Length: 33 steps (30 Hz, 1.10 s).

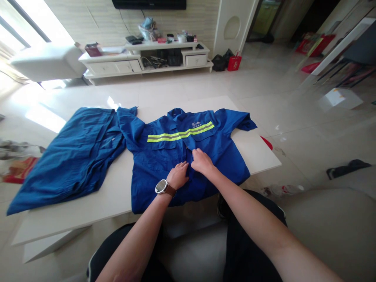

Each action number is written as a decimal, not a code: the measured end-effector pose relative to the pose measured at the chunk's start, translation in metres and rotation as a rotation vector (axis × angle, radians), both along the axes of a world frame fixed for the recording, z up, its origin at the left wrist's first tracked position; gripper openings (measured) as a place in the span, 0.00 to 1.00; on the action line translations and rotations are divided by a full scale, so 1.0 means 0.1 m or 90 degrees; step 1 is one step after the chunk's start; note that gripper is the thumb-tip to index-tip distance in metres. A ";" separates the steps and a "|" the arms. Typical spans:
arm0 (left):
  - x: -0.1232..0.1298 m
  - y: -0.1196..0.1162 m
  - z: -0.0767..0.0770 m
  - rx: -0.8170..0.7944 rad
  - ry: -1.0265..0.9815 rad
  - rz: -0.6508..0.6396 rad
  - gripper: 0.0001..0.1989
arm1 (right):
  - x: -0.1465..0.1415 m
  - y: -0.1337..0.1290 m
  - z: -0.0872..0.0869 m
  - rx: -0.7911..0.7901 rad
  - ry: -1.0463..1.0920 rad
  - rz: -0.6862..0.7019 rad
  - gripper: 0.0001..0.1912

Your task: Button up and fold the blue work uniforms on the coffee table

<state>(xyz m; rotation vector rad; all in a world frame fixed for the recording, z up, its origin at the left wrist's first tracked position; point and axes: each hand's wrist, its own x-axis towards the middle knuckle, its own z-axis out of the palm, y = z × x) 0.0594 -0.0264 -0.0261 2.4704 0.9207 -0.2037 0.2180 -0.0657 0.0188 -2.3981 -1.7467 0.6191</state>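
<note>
A blue work jacket (pixel 158 154) lies front up on the table, its collar away from me and its sleeves out to the sides. A yellow-green and grey reflective strip (pixel 164 137) crosses its chest. My left hand (pixel 178 175), with a watch on the wrist, rests at the front opening, fingers drawn together on the cloth edge. Just to its right, my right hand (pixel 202 160) is closed on the other front edge, a little higher up. Both sets of fingertips are partly hidden. Folded blue trousers (pixel 79 156) lie left of the jacket, touching its sleeve.
The white table (pixel 260 154) reaches past the jacket on the right. My knees are under its near edge. Beyond it stands a low white TV cabinet (pixel 117 66) with several items. A red bag (pixel 234 62) is on the floor. A grey seat (pixel 329 219) is at the right.
</note>
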 end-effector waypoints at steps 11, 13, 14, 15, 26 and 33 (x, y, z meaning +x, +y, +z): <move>0.03 0.00 0.01 0.076 -0.039 0.047 0.32 | 0.00 -0.04 0.02 0.037 -0.018 0.012 0.18; 0.03 -0.01 0.00 0.089 -0.023 0.051 0.30 | -0.01 -0.04 0.02 0.034 -0.014 0.011 0.18; 0.03 -0.02 0.00 0.094 -0.015 0.054 0.29 | 0.00 -0.04 0.02 0.033 -0.011 0.009 0.18; 0.03 -0.02 0.00 0.096 -0.010 0.056 0.27 | 0.00 -0.04 0.02 0.033 -0.009 0.005 0.18; 0.10 0.03 0.03 0.081 -0.023 0.138 0.14 | 0.11 -0.01 0.03 -0.003 -0.024 -0.004 0.19; 0.09 0.01 0.02 0.084 -0.030 0.134 0.13 | 0.08 -0.05 -0.07 -0.053 -0.012 0.016 0.14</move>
